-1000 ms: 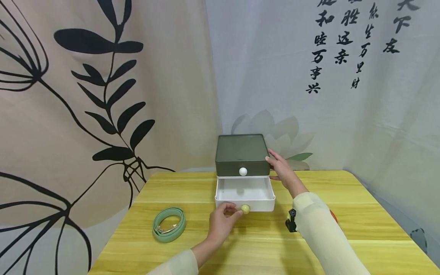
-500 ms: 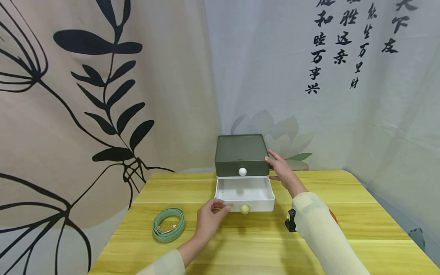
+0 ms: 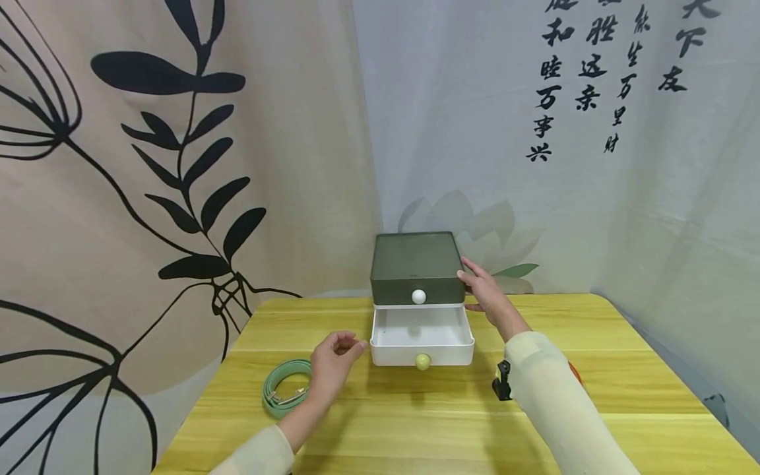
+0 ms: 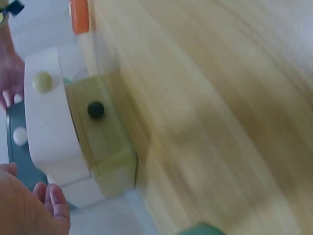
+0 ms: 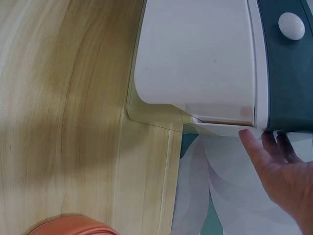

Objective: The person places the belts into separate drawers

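A small drawer box (image 3: 417, 256) stands at the back of the table. Its middle white drawer (image 3: 386, 356), with a yellow-green knob (image 3: 423, 361), is pulled out, and its visible inside is bare. The dark green top drawer has a white knob (image 3: 418, 297). Below, a yellow-green drawer (image 4: 115, 152) with a dark knob shows in the left wrist view. My right hand (image 3: 488, 295) rests its fingers against the box's right side. My left hand (image 3: 332, 366), fingers loosely bent and holding nothing, hovers left of the white drawer. It partly covers a coiled green belt (image 3: 275, 382) with gold metal fittings.
An orange-red rounded thing (image 5: 73, 226) lies on the table (image 3: 451, 435) to the right, mostly hidden by the right sleeve in the head view. A printed curtain (image 3: 309, 165) hangs close behind the table's back edge.
My left hand has let go of the yellow-green knob and moved left, away from the white drawer towards the green belt. My right hand has stayed on the box's side.
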